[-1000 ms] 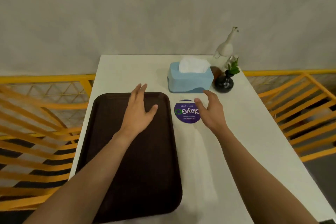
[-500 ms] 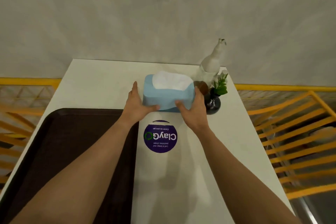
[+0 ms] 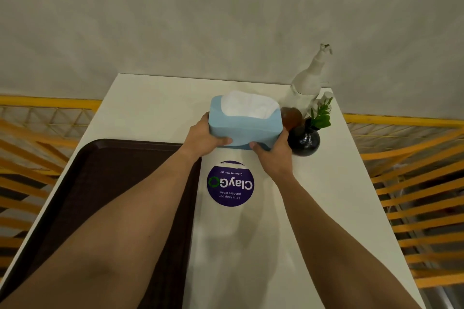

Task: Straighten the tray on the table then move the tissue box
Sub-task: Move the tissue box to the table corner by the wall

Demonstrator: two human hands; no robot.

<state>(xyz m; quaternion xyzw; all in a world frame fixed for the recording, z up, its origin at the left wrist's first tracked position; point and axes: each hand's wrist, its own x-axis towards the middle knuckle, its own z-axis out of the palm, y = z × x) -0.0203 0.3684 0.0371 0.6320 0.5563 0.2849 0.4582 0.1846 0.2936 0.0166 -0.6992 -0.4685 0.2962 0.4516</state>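
A light blue tissue box point(image 3: 244, 124) with white tissue showing on top sits toward the far right of the white table point(image 3: 155, 105). My left hand point(image 3: 202, 137) grips its left end and my right hand point(image 3: 272, 152) grips its right front corner. The box looks tilted slightly up at the front. The dark brown tray point(image 3: 113, 178) lies on the left side of the table, its long edges parallel to the table edge, partly hidden under my left forearm.
A round purple sticker point(image 3: 230, 183) lies on the table just in front of the box. A black vase with a green plant point(image 3: 305, 139), a brown object point(image 3: 291, 115) and a white figurine point(image 3: 307, 85) stand right of the box. Yellow chairs point(image 3: 414, 183) flank the table.
Both hands moved from the tray and table to the tissue box and closed on its ends. The box now looks slightly raised and tilted.
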